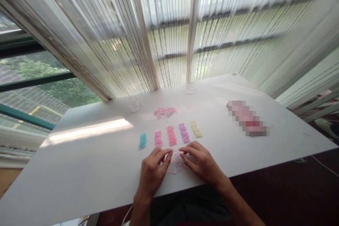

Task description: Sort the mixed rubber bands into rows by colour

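Note:
My left hand (153, 169) is closed in a pinch, thumb against forefinger, at the front of the table. Facing it, my right hand (201, 162) pinches too. A thin pale pink strip (178, 151) runs between the two sets of fingertips; its exact shape is too small to tell. Below them lies a small loose pile of pink and greyish strips (176, 166). Just beyond my hands are bundles of small strips in a row: blue (142, 141), light pink (158, 138), deeper pink (171, 135), purple (184, 133) and pale yellow (196, 129).
A larger mixed heap of pink strips (165, 112) lies farther back on the white table (106, 162). Two clear round containers or lids, one left (134, 104) and one right (190, 89), are near the back edge. A blurred-out pinkish object (246, 118) lies at right.

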`<state>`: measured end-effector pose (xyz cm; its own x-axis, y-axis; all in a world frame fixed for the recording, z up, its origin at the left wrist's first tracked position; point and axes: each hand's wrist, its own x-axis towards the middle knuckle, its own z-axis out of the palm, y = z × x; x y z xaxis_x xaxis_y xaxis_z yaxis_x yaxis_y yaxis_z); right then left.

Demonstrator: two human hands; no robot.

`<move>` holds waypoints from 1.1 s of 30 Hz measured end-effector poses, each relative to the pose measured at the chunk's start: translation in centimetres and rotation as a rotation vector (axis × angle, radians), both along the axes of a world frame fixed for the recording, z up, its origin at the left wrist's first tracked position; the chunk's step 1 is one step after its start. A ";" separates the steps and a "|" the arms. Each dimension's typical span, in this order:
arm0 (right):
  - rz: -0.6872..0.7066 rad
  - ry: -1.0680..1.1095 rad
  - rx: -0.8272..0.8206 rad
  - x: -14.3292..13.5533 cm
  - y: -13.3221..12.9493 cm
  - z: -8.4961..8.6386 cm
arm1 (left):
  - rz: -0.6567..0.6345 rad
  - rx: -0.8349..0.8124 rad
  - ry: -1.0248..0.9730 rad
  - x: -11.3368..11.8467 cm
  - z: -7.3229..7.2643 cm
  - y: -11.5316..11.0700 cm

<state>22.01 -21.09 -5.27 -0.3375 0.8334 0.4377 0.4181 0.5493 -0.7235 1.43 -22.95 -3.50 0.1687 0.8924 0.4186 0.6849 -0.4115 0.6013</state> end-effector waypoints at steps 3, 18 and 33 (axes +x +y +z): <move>-0.031 0.004 0.013 0.0 0.1 0.1 | 0.061 0.031 -0.003 0.1 0.2 1.0; -0.026 -0.023 -0.023 -0.1 -0.1 0.6 | 0.173 0.022 0.038 -0.1 -0.4 1.2; -0.002 -0.026 -0.060 0.0 0.0 0.2 | 0.267 -0.016 0.049 -3.8 -1.0 0.3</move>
<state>22.04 -21.12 -5.03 -0.3462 0.8589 0.3775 0.4387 0.5039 -0.7441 -2.41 -22.67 -4.48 -0.0536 0.9145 0.4011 0.7963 -0.2032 0.5698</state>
